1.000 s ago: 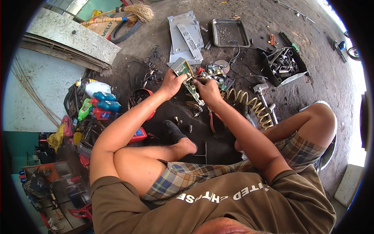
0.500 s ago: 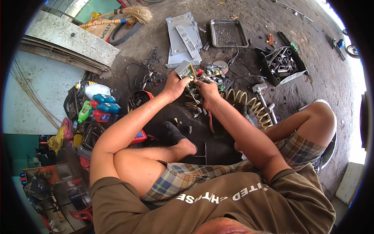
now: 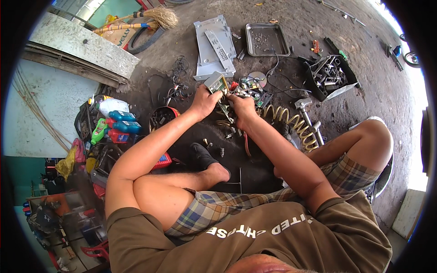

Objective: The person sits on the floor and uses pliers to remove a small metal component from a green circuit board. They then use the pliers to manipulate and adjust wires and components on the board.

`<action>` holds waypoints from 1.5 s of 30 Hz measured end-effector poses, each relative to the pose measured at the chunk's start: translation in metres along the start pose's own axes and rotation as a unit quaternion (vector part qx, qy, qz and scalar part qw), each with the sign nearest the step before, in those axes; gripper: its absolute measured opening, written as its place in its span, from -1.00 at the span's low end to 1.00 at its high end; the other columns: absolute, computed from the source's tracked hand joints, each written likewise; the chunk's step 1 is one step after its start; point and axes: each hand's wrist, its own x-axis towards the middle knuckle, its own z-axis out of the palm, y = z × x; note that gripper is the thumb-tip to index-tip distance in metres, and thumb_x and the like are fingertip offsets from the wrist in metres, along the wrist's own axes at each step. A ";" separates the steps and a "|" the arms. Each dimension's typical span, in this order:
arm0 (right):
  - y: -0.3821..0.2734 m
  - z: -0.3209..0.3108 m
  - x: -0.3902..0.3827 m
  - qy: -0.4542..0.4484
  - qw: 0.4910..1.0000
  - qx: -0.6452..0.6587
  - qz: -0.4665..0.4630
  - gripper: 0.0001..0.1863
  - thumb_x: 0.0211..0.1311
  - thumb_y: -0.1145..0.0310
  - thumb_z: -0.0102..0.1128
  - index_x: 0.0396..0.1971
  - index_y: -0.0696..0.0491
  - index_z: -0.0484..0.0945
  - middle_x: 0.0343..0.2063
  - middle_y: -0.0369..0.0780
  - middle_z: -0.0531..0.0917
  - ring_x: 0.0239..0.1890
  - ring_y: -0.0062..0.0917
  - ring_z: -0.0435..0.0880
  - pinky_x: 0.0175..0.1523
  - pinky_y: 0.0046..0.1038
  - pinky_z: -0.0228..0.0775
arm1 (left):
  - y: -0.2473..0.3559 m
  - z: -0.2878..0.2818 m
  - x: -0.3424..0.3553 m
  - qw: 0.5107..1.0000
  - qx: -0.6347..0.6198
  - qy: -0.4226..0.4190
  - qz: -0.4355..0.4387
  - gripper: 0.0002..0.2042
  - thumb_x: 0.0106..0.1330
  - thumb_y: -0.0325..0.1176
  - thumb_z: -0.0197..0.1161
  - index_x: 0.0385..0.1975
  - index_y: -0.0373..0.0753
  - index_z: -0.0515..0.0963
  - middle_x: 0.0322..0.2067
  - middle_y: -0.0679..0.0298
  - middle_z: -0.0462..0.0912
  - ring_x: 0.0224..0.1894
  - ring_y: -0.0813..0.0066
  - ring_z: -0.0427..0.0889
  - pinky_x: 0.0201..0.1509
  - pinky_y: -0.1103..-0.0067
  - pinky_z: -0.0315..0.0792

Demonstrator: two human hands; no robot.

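Observation:
A green circuit board with a pale grey metal plate is gripped in my left hand, its fingers closed round the lower edge. My right hand is closed right beside it, fingertips against the board's near side. What sits inside the right fingers is too small and hidden to make out. A curved red handle shows just below my right wrist; whether it is held or lies on the ground I cannot tell. Beyond the hands lie more circuit boards, loose parts and a disc.
Past the hands are a grey metal panel and a metal tray with small screws. To the right stand a black bin of wrenches, a coiled hose and a hammer. Bottles and a red tub are at left.
Very little differs. Both hands keep the same hold, and the board has shifted only slightly.

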 end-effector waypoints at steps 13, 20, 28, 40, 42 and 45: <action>-0.002 -0.005 0.003 -0.003 0.996 -0.076 -0.052 -0.83 0.30 0.43 0.42 -0.25 0.23 0.68 -0.52 -0.25 0.59 -0.61 -0.54 0.45 -0.52 -0.32 0.25 | 0.007 -0.001 0.000 1.000 -0.007 -0.009 -0.001 -0.81 0.33 -0.38 0.24 -0.20 -0.36 0.67 -0.35 0.27 0.76 -0.27 0.58 0.63 -0.13 0.46 0.53; -0.007 -0.002 -0.003 0.003 1.000 -0.023 0.016 -0.82 0.31 0.40 0.43 -0.35 0.17 0.62 -0.60 -0.32 0.49 -0.67 -0.58 0.36 -0.57 -0.37 0.14 | 0.002 0.002 0.001 0.999 -0.033 0.002 0.002 -0.83 0.34 -0.39 0.24 -0.23 -0.36 0.66 -0.38 0.29 0.75 -0.29 0.58 0.62 -0.15 0.47 0.52; -0.001 -0.005 -0.002 -0.006 0.993 -0.077 -0.085 -0.79 0.29 0.41 0.45 -0.24 0.26 0.70 -0.62 -0.35 0.47 -0.63 -0.61 0.37 -0.54 -0.32 0.23 | 0.001 0.003 0.003 1.000 -0.028 0.006 0.007 -0.84 0.33 -0.38 0.24 -0.30 -0.37 0.63 -0.44 0.26 0.71 -0.34 0.58 0.60 -0.21 0.43 0.50; -0.004 -0.001 -0.002 0.001 0.996 -0.070 -0.051 -0.83 0.31 0.44 0.42 -0.40 0.17 0.61 -0.63 -0.36 0.47 -0.68 -0.61 0.32 -0.58 -0.35 0.10 | -0.015 -0.007 0.002 0.999 -0.001 -0.038 -0.033 -0.69 0.31 -0.47 0.11 -0.02 -0.36 0.67 -0.16 0.26 0.78 -0.09 0.51 0.70 0.11 0.49 0.55; -0.003 -0.001 -0.005 -0.007 0.997 -0.062 -0.046 -0.85 0.32 0.44 0.41 -0.34 0.20 0.63 -0.61 -0.34 0.50 -0.67 -0.61 0.35 -0.57 -0.34 0.12 | -0.012 -0.002 0.001 0.999 -0.031 -0.005 -0.013 -0.81 0.31 -0.42 0.20 -0.19 -0.37 0.65 -0.33 0.26 0.74 -0.24 0.56 0.64 -0.08 0.46 0.52; -0.003 -0.002 -0.005 -0.008 0.996 -0.072 -0.044 -0.85 0.34 0.45 0.38 -0.26 0.23 0.67 -0.58 -0.32 0.54 -0.65 -0.61 0.38 -0.55 -0.35 0.18 | -0.008 -0.001 0.001 0.999 -0.033 0.008 -0.009 -0.84 0.31 -0.40 0.24 -0.26 -0.37 0.65 -0.40 0.28 0.73 -0.29 0.59 0.62 -0.16 0.45 0.52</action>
